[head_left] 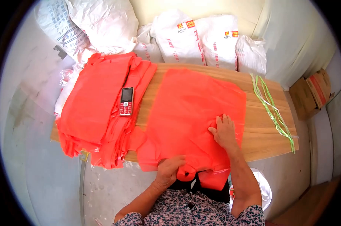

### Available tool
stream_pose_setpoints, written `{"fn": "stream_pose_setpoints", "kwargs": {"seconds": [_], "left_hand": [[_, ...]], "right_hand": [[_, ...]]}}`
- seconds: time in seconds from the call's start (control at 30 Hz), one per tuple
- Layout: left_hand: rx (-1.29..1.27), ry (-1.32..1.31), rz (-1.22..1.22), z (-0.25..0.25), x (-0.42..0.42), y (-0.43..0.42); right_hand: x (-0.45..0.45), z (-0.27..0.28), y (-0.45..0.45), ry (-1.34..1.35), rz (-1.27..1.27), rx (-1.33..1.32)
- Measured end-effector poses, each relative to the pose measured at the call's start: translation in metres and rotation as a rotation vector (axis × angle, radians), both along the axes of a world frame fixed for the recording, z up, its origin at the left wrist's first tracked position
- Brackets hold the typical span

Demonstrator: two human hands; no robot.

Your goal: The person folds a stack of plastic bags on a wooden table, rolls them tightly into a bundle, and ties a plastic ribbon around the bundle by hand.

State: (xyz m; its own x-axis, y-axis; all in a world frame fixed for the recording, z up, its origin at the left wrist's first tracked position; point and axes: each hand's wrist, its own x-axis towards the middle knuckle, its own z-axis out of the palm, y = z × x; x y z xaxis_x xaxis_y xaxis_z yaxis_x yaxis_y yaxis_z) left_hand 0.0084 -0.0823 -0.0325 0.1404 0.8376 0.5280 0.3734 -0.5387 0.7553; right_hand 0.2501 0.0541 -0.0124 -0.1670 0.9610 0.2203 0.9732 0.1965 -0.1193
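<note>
A red non-woven fabric bag (pixel 193 109) is spread over the wooden table, with strap-like flaps at its near end hanging past the table edge. My right hand (pixel 224 132) lies on the bag's right side, fingers stretched out and pressing the cloth. At the near edge, my left hand (pixel 171 170) has its fingers curled over the cloth beside a folded loop; its thumb is hidden. To the left lies a thick stack of similar red bags (pixel 93 98), its edges uneven. A red and black keypad phone (pixel 126 101) rests on the right part of that stack.
Green and white strings (pixel 270 103) lie along the right end of the wooden table (pixel 262 135). Stuffed white sacks (pixel 178 37) stand behind the table against the wall. Cardboard boxes (pixel 309 94) are at the far right. A white bag (pixel 264 188) sits below, by my right arm.
</note>
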Motion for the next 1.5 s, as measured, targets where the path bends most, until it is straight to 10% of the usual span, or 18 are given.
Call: {"fn": "stream_pose_setpoints", "kwargs": {"seconds": [0.6, 1.0, 1.5], "left_hand": [[0.026, 0.076, -0.023, 0.000, -0.003, 0.002], [0.012, 0.067, -0.029, -0.004, -0.004, 0.000], [-0.013, 0.042, -0.040, -0.008, -0.003, -0.001]], "right_hand": [[-0.084, 0.024, 0.039, 0.076, 0.259, -0.096], [-0.140, 0.006, 0.075, 0.002, 0.372, 0.362], [-0.172, 0.013, 0.128, 0.047, 0.686, 0.097]]}}
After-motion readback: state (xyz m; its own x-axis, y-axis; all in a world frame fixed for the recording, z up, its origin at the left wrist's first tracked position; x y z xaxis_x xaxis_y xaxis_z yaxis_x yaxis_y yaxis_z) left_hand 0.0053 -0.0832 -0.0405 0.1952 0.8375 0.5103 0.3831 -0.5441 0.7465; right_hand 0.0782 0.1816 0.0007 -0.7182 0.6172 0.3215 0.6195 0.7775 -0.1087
